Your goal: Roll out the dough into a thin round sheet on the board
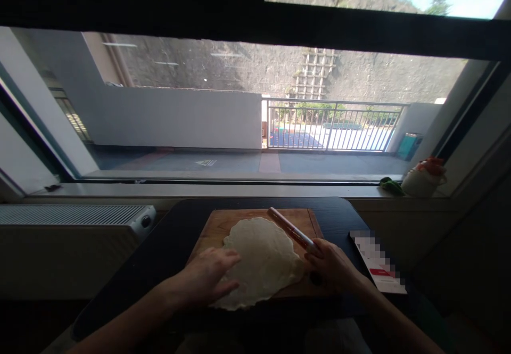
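The right hand (329,258) is closed round one end of a rod (293,228), apparently leaving its length free, while the left hand (209,271), loosely open and empty, meets the dough sheet (265,258) on the board (219,219).

- Left hand (211,274): palm down at the left edge of the dough sheet (263,258), partly above it in view; whether it touches is unclear.
- Left fingers (227,256): loosely extended toward the sheet's middle, the thumb (227,288) spread apart on the nearer side.
- Left forearm (139,311): bare, reaching in from the near left of the sheet, wrist nearly straight.
- Right hand (330,261): just right of the sheet, fingers curled in a grip, back of the hand partly upward.
- Right forearm (385,309): bare, slanting in from the sheet's near right.
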{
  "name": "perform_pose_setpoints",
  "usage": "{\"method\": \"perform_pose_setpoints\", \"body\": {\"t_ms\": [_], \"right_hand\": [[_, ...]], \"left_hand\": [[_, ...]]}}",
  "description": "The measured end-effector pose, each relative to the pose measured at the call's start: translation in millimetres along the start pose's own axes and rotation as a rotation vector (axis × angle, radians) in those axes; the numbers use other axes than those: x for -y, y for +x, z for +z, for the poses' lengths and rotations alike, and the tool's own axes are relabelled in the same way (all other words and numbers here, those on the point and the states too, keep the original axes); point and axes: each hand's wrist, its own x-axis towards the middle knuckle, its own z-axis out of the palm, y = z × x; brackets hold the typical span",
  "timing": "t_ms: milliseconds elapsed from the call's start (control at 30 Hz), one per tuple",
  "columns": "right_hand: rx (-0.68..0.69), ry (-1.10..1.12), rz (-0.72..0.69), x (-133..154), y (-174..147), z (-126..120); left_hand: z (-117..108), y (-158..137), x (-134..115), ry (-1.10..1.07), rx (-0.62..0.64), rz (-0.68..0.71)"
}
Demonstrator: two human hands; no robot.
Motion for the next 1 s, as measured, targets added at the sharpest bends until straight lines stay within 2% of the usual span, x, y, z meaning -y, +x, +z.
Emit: {"method": "perform_pose_setpoints", "body": {"t_ms": [33, 100, 167, 200, 300, 367, 467, 600, 700, 867, 933, 1000], "right_hand": [[0.018, -0.084, -0.046, 3, -1, -2], [0.022, -0.232, -0.123, 10, -3, -2], [0.008, -0.339, -0.170, 16, -7, 0], [-0.003, -0.371, -0.174, 17, -8, 2], [-0.052, -0.411, -0.128, 16, -14, 6], [-0.121, -0.443, -0.074, 12, -14, 9], [-0.190, -0.501, -0.008, 3, -2, 9], [-0.192, -0.514, 0.106, -8, 27, 3], [-0.186, -0.507, 0.126, -7, 25, 3], [-0.162, -0.485, -0.023, 6, -11, 15], [-0.159, -0.478, -0.010, 4, -7, 14], [-0.161, -0.481, 0.053, -4, 11, 10]], "left_hand": [[-5, 17, -1, -0.011, -0.007, 0.003], [-7, 56, -5, 0.001, -0.122, -0.036], [5, 92, -12, 0.028, -0.206, -0.040], [16, 106, -16, 0.057, -0.204, -0.032], [55, 130, -23, 0.145, -0.085, 0.026], [74, 139, -22, 0.187, -0.051, 0.029], [83, 163, -18, 0.199, -0.095, -0.012], [81, 203, -16, 0.143, -0.098, -0.083], [81, 200, -14, 0.133, -0.082, -0.077], [81, 149, -6, 0.180, -0.163, 0.081], [80, 150, -6, 0.189, -0.186, 0.104], [79, 170, -6, 0.179, -0.188, 0.051]]}}
